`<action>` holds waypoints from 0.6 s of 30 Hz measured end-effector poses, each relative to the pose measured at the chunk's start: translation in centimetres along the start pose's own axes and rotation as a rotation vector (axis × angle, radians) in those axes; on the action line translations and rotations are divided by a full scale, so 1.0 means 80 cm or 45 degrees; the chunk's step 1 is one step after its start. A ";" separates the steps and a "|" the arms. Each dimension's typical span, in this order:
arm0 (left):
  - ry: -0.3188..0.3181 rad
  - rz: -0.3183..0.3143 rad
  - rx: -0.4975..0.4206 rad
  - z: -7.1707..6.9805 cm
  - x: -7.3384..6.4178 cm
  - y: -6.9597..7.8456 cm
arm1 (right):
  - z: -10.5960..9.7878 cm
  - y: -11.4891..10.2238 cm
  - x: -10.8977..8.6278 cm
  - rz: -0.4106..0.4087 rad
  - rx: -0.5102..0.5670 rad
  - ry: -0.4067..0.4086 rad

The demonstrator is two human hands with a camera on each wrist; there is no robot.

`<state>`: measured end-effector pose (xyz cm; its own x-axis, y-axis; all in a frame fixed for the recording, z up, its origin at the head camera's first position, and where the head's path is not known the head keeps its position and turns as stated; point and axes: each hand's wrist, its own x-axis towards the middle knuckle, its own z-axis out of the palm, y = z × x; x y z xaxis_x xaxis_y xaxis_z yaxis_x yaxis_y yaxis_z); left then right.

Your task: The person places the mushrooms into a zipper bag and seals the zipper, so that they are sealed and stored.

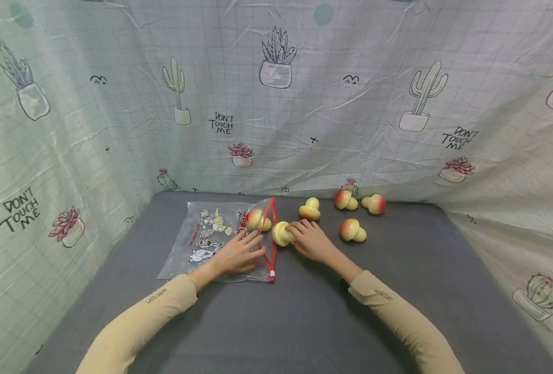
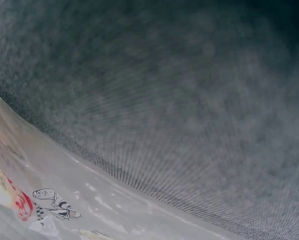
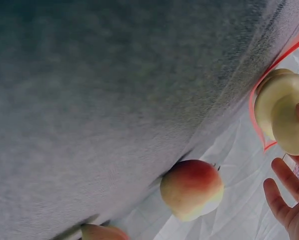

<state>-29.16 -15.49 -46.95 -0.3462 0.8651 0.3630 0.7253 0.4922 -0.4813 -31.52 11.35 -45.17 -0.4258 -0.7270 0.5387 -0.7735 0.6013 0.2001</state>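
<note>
In the head view, a clear zip bag point(image 1: 178, 259) with red zip edges and printed cartoon figures lies flat, its mouth parted toward the right. Inside it, near the mouth, is a red-and-yellow toy mushroom point(image 1: 255, 219). My left hand point(image 1: 238, 253) rests on the bag by the mouth, fingers spread and lightly bent at the red edge. A second toy mushroom point(image 1: 281, 235) is pinched in my right hand point(image 1: 310, 240), just outside the mouth. The right wrist view shows that mushroom point(image 3: 284, 112) under the fingertips, its pale underside showing, beside the red zip edge point(image 3: 257, 122).
Behind my right hand stands a toy mushroom point(image 1: 310, 210), cap down. Farther right lie a mushroom point(image 1: 350, 229) and, near the back edge, two others, one point(image 1: 343, 200) beside another point(image 1: 376, 203). A printed curtain point(image 1: 276, 130) hangs around the dark grey table point(image 1: 295, 327).
</note>
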 end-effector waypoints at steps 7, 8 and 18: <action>0.038 0.000 0.010 0.000 0.000 0.000 | 0.002 -0.005 0.009 -0.061 -0.022 -0.055; 0.039 -0.001 0.008 0.000 0.000 0.000 | 0.002 -0.005 0.010 -0.071 -0.031 -0.069; 0.082 0.007 -0.010 -0.003 0.003 0.001 | 0.008 -0.002 0.018 -0.130 -0.123 -0.062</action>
<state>-29.01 -15.28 -46.72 -0.3035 0.8596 0.4110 0.7320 0.4865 -0.4769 -32.34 9.97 -44.96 -0.3712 -0.8000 0.4714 -0.7662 0.5507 0.3311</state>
